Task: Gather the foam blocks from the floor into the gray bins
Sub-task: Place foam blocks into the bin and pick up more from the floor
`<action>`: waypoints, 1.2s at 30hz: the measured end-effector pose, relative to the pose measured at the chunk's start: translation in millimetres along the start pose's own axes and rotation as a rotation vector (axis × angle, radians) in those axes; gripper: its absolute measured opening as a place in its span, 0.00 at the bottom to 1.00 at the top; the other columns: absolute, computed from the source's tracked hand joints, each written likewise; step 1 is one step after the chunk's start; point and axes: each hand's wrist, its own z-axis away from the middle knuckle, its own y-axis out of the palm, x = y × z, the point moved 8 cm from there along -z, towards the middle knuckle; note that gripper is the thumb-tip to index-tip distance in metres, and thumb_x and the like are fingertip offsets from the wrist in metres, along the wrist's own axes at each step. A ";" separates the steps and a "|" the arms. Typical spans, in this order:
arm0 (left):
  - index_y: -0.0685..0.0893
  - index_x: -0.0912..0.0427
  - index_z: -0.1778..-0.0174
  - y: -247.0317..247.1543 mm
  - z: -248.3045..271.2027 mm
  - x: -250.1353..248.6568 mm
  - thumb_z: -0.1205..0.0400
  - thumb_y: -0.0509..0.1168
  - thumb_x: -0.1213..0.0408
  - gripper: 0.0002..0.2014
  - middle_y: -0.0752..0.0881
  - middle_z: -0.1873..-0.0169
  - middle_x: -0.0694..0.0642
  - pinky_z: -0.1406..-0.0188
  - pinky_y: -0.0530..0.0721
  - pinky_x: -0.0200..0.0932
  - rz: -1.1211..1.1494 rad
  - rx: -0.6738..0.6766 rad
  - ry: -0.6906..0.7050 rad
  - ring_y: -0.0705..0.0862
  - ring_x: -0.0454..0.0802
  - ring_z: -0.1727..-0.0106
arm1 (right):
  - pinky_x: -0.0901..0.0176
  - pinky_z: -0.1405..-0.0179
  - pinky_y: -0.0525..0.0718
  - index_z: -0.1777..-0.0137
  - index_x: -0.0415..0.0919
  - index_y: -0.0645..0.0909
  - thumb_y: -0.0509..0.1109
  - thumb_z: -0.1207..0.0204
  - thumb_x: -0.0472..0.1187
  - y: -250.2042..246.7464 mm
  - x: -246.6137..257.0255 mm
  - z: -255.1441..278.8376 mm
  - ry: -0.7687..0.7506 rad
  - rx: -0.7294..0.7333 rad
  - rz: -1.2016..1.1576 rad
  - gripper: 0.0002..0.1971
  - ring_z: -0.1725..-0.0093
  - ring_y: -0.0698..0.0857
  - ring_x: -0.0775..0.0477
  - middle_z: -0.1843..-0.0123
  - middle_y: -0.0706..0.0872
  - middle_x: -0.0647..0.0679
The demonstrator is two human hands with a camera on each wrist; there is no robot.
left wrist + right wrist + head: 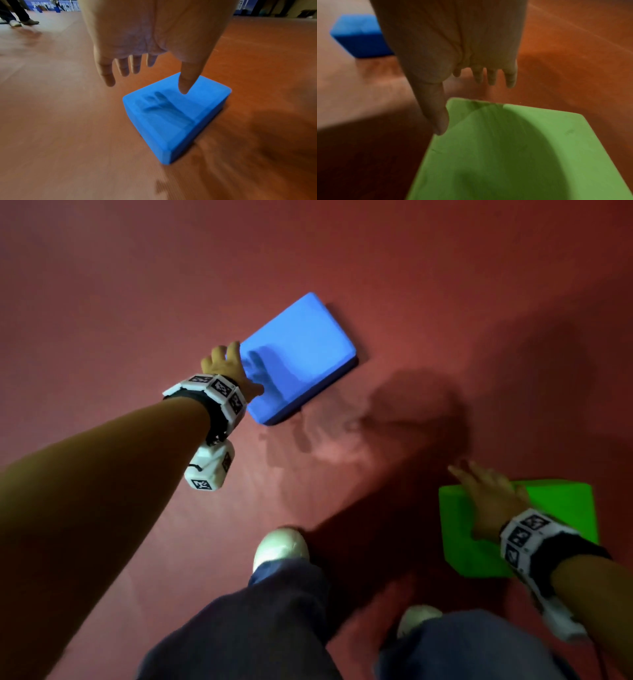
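Down on the red floor [137, 302], the blue foam block [301, 350] lies flat at frame centre, the left hand [226, 364] spread loose just over its near corner. At lower right, the right hand [489, 501], fingers straight and apart, reaches over the green foam block [565, 508], thumb at its edge.

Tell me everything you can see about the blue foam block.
The blue rectangular foam block lies flat on the red-brown floor, with rounded corners and a matte top. The left hand is spread at its near end, thumb over the top, not gripping; contact is unclear. The hand's shadow falls on its top.
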 end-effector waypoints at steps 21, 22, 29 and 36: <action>0.62 0.47 0.24 13.9 35.6 -46.6 0.42 0.80 0.42 0.53 0.71 0.32 0.63 0.32 0.67 0.57 0.047 0.129 0.005 0.69 0.66 0.31 | 0.49 0.39 0.71 0.31 0.42 0.69 0.80 0.43 0.60 19.6 0.1 7.7 0.121 -0.008 0.068 0.43 0.37 0.71 0.42 0.37 0.71 0.43; 0.63 0.49 0.24 18.3 50.0 -52.0 0.41 0.79 0.42 0.51 0.70 0.33 0.62 0.33 0.68 0.56 0.085 0.152 -0.013 0.70 0.65 0.31 | 0.49 0.39 0.72 0.32 0.41 0.70 0.80 0.41 0.57 20.0 -2.3 18.0 0.142 -0.028 0.042 0.40 0.38 0.72 0.42 0.38 0.72 0.43; 0.62 0.60 0.32 8.8 150.7 -82.3 0.35 0.80 0.55 0.42 0.73 0.44 0.55 0.55 0.73 0.49 0.445 0.233 -0.036 0.75 0.56 0.47 | 0.44 0.34 0.68 0.27 0.34 0.64 0.86 0.46 0.45 -6.0 -15.0 112.5 0.106 -0.325 -0.595 0.50 0.34 0.73 0.32 0.32 0.73 0.34; 0.63 0.61 0.34 -98.8 306.9 -144.9 0.44 0.81 0.47 0.48 0.73 0.44 0.56 0.51 0.73 0.48 0.456 0.250 0.145 0.75 0.52 0.46 | 0.52 0.35 0.74 0.20 0.42 0.62 0.84 0.46 0.45 -68.6 -59.9 310.0 0.127 -0.690 -1.139 0.53 0.33 0.77 0.37 0.29 0.74 0.39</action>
